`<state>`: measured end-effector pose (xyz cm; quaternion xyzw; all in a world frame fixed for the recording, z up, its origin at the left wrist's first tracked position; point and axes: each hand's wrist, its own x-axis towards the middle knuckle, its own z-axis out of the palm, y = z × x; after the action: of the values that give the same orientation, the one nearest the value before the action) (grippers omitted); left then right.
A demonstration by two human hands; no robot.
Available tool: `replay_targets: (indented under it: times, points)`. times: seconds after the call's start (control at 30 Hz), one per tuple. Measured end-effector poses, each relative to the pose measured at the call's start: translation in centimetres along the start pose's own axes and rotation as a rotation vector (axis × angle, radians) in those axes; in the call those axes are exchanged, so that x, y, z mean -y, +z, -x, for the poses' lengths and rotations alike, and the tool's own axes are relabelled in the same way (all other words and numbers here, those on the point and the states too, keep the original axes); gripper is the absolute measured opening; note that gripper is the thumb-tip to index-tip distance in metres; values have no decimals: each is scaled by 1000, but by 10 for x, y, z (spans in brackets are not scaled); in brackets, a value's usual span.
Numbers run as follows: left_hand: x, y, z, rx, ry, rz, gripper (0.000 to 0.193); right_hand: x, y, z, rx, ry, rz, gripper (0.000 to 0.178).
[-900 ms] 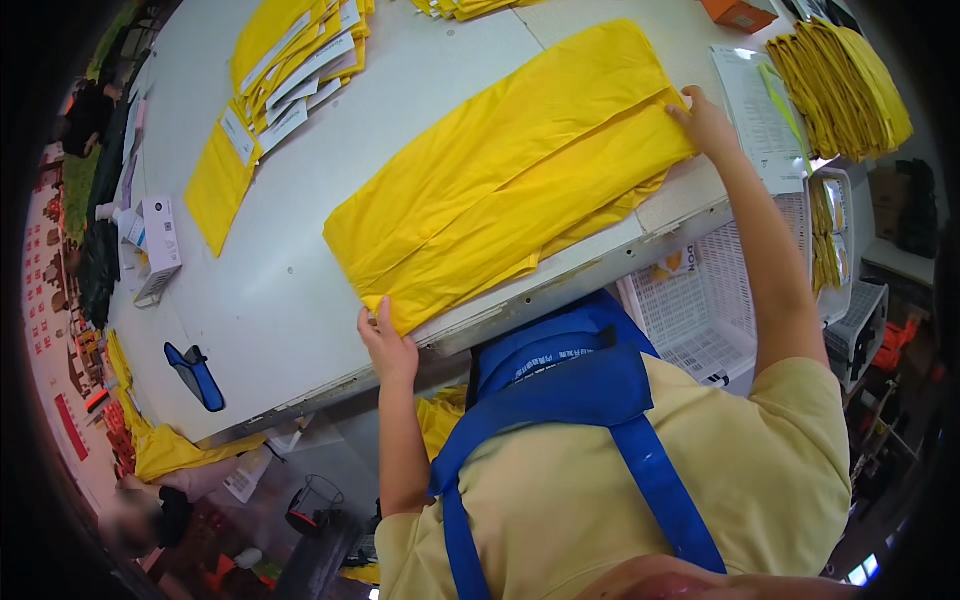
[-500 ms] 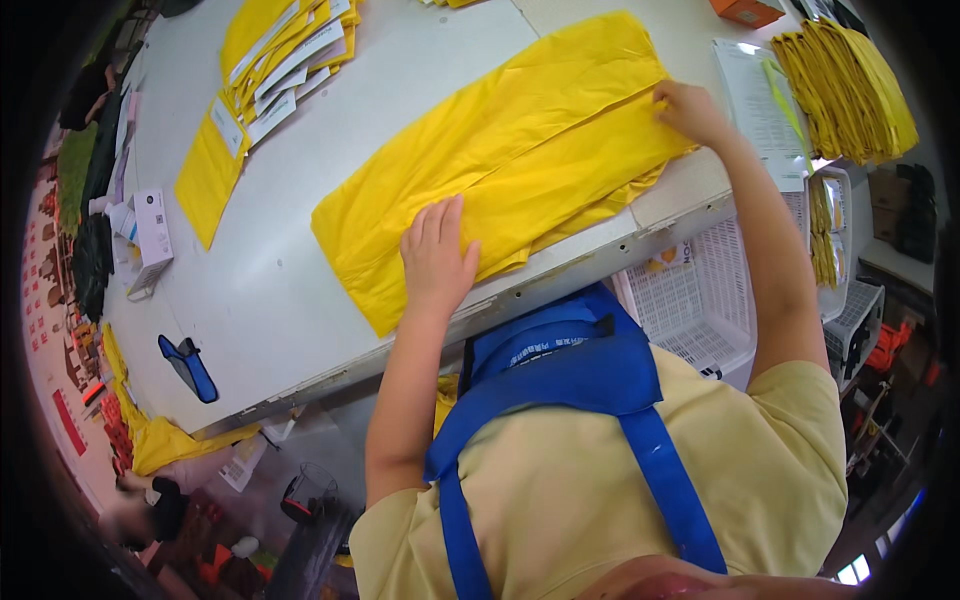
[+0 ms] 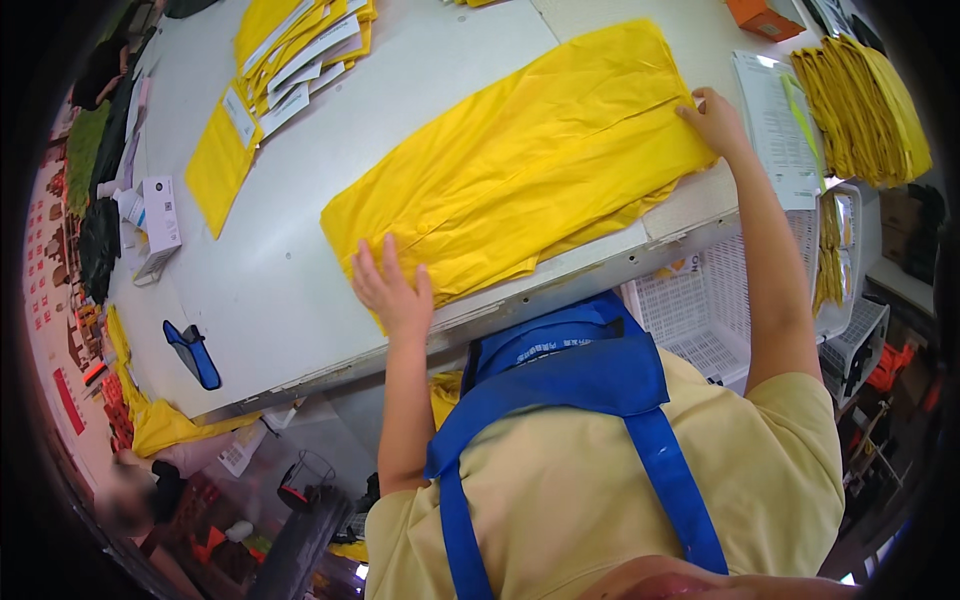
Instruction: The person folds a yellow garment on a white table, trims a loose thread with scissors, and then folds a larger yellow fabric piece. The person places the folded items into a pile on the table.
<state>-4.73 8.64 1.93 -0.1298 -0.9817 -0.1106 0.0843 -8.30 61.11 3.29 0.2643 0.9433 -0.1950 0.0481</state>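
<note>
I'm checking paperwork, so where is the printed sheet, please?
The printed sheet lies at the head view's upper right, between the right hand and the yellow fabric stack.

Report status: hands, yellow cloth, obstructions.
Left hand spread on yellow cloth, left end. Right hand at its right edge. Cloth laid out, wrinkled. Paper sheet farther right, off cloth.

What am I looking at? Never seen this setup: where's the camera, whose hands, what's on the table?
No robot here: a person works bare-handed. The view is from a wide fisheye camera on their head, looking down, so straight edges bend near the rim. On the white table lies folded yellow fabric. The left hand rests on its left end, fingers spread; the right hand is at its right edge, though its grip is hard to tell. Around it: flat yellow packs with white labels, a blue-and-black item, a paper sheet and a yellow stack.
</note>
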Motion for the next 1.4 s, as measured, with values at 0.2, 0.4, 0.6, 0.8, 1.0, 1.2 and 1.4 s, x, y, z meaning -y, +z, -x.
replay_targets:
  times: [0.2, 0.4, 0.6, 0.8, 1.0, 1.2, 1.4]
  points:
    - [33, 4, 8, -11, -65, 10, 65, 8, -7, 27, 141, 12, -42, 43]
    - [90, -15, -49, -162, -71, 255, 62, 1, 10, 40, 172, 73, -156, 45]
    - [133, -24, -129, 544, -427, 949, 26, 33, 2, 15, 144, 177, -244, 43]
    - [133, -23, -135, 583, -249, 567, 25, 12, 37, 21, -242, -83, 166, 29]
    - [144, 0, -117, 265, -8, 127, 46, 11, 61, 42, -267, -134, 164, 28]
    - [83, -4, -48, 201, 138, -138, 64, 72, 34, 58, -466, -300, 275, 53]
    - [84, 24, -46, 206, 116, -141, 64, 85, 96, 44, -276, -269, 502, 52]
